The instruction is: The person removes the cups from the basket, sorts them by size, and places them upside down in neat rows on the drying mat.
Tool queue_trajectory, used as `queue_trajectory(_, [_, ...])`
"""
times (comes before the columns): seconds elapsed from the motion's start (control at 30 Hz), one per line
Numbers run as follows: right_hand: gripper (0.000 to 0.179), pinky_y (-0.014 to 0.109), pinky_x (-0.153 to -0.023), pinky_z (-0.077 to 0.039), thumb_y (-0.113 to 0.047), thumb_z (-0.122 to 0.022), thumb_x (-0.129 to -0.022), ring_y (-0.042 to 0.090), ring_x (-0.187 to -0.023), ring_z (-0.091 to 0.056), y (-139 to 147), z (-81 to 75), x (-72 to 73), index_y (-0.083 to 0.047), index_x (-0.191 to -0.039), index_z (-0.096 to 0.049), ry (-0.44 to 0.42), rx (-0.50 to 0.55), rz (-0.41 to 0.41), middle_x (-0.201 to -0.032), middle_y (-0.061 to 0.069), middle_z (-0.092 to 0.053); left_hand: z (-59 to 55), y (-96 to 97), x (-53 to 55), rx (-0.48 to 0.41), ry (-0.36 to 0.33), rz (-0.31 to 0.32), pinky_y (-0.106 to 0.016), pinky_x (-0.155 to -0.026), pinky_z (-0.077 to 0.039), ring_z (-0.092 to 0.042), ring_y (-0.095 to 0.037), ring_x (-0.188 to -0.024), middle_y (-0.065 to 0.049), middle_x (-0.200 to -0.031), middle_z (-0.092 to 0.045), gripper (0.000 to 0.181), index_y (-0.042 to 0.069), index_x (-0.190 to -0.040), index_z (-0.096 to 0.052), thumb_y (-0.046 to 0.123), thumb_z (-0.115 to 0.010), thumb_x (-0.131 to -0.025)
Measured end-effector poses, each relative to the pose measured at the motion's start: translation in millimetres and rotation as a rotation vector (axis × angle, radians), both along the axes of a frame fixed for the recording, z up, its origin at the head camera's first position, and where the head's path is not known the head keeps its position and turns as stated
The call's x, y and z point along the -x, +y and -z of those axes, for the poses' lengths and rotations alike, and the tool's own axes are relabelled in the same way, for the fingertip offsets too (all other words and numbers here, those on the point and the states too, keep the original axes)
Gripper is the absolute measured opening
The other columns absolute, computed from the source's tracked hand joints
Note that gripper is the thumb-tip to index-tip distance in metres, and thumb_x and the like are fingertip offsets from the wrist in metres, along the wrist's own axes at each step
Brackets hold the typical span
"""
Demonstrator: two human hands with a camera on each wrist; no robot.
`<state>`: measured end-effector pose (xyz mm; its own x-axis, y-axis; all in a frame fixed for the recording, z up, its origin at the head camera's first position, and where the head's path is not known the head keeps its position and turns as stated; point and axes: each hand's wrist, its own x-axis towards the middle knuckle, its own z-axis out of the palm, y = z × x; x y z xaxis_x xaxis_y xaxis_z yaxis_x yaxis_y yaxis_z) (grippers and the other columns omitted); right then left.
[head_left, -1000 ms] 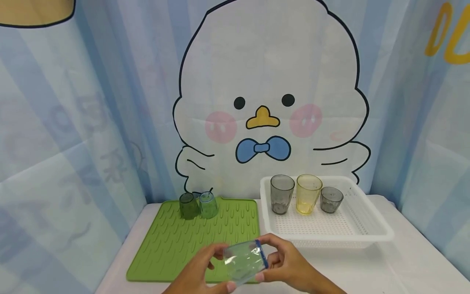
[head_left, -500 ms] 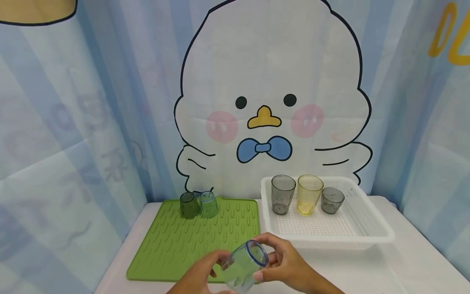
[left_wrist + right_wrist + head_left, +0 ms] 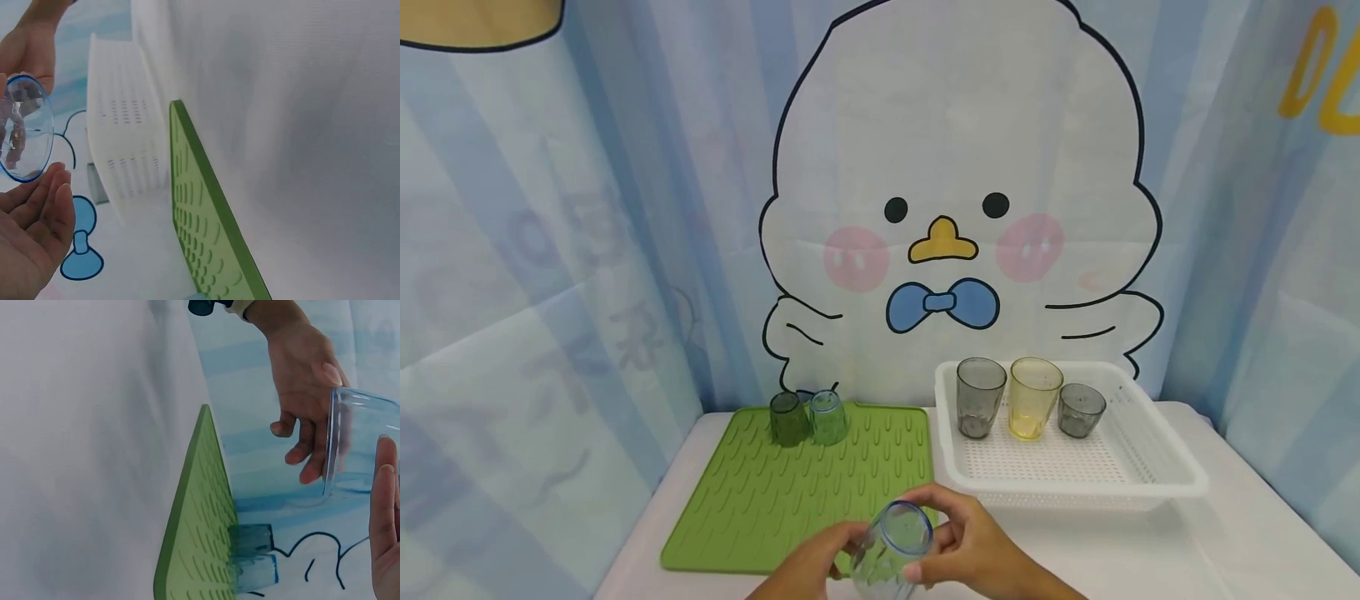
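Blue-rimmed glass (image 3: pixel 882 568) is up by the near edge of the green mat (image 3: pixel 805 492), left hand (image 3: pixel 808 565) and right hand (image 3: pixel 973 542) both gripping it. Two glasses (image 3: pixel 828 422) look sorted on the mat, so (rough guess) this one plus three more glasses (image 3: pixel 1033 400) in the white basket (image 3: pixel 1097 490) to go.

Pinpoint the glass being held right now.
In the head view, the blue-rimmed glass is at bottom centre, held between the left hand and right hand, overlapping the near edge of the ridged green mat.

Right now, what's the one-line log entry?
held glass: blue-rimmed, tilted; left hand: gripping; right hand: gripping; green mat: two glasses; white basket: three glasses
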<state>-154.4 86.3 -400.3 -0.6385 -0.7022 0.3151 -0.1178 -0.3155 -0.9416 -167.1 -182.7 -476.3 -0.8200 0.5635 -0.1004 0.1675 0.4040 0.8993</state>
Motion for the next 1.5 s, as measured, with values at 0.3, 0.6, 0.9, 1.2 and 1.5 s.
queue_trajectory(0.3, [0.051, 0.021, -0.057, -0.052, 0.005, -0.064, -0.085, 0.002, -0.059, -0.062, -7.1, 0.8, 0.1, 0.006, -0.13, -0.043, -0.028, -0.001, -0.016, -0.087, 0.001, -0.069, -11.3, -19.4, -9.5, -0.042, 0.043, 0.11, -0.03, -0.079, -0.049, -0.052, -0.015, -0.111, -0.007, -0.135, -0.045, 0.075, 0.015, -0.146, -0.032, 0.029, -0.072, -0.085])
queue_trajectory(0.6, [0.052, 0.031, -0.059, -0.055, 0.003, -0.064, -0.085, 0.006, -0.061, -0.062, -6.0, 2.3, 9.9, 0.002, -0.132, -0.043, 0.011, -0.054, 0.022, -0.083, 0.001, -0.07, -58.4, -42.0, -41.3, -0.015, -0.027, -0.046, -0.036, -0.078, -0.048, -0.056, -0.025, -0.1, -0.014, -0.122, -0.054, 0.045, 0.011, -0.135, -0.048, 0.029, -0.058, -0.095])
queue_trajectory(0.9, [0.049, 0.04, -0.052, -0.054, -0.006, -0.07, -0.084, 0.01, -0.052, -0.06, -12.0, -3.9, 20.8, -0.004, -0.129, -0.051, 0.039, -0.208, 0.209, -0.094, 0.006, -0.068, -44.5, -97.3, -22.6, 0.103, 0.06, -0.154, -0.03, -0.067, -0.048, -0.058, -0.014, -0.085, -0.013, -0.111, -0.059, 0.04, 0.001, -0.123, -0.056, 0.029, -0.059, -0.094])
queue_trajectory(1.2, [0.054, 0.036, -0.053, -0.053, -0.016, -0.076, -0.08, 0.016, -0.054, -0.062, -29.3, -7.9, 39.7, -0.012, -0.129, -0.053, 0.009, -0.309, 0.367, -0.131, 0.013, -0.05, -28.2, -157.9, -8.4, 0.235, 0.058, -0.306, -0.035, -0.069, -0.049, -0.059, -0.019, -0.084, -0.009, -0.108, -0.062, 0.04, -0.002, -0.116, -0.059, 0.033, -0.057, -0.095])
queue_trajectory(1.5, [0.061, 0.035, -0.055, -0.052, -0.026, -0.078, -0.078, 0.022, -0.057, -0.063, -56.4, -7.6, 62.4, -0.019, -0.132, -0.051, -0.028, -0.334, 0.483, -0.134, 0.009, -0.048, -14.2, -195.9, -0.9, 0.283, 0.137, -0.3, -0.025, -0.067, -0.048, -0.057, -0.003, -0.081, -0.006, -0.099, -0.064, 0.035, -0.004, -0.111, -0.061, 0.027, -0.059, -0.093])
